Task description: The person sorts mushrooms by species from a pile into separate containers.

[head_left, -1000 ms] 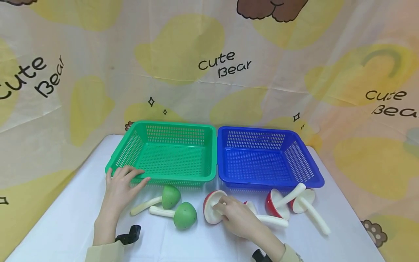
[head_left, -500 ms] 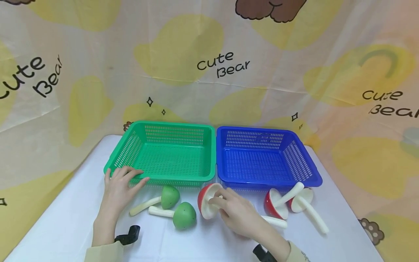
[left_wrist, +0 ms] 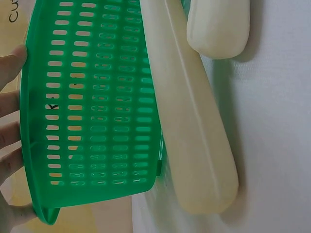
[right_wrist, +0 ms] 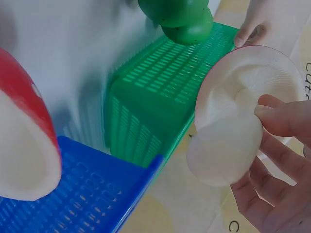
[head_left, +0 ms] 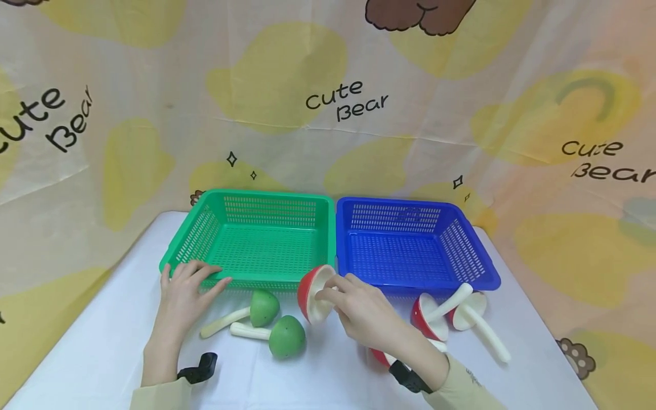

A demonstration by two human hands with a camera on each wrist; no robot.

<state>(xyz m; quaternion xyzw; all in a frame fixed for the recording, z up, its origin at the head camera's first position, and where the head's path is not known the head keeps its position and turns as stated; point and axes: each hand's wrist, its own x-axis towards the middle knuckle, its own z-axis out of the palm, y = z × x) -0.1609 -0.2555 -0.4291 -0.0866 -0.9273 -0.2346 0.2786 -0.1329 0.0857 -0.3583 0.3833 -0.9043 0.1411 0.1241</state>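
Observation:
My right hand pinches a red toy mushroom by its pale stem, thumb against the fingers. The mushroom's cap faces left and overlaps the front right corner of the green basket in the head view. In the right wrist view the cap's white underside and thick stem show. My left hand rests with spread fingers on the green basket's front left rim. Two green toy mushrooms lie in front of that basket, their stems pointing left.
A blue basket stands against the green one's right side. Two red mushrooms lie before it, and another red mushroom is partly hidden under my right forearm. A printed cloth hangs behind the white table.
My right hand has lifted the red mushroom and carried it away from me and slightly left, toward the green basket's corner. The left hand has stayed on the rim.

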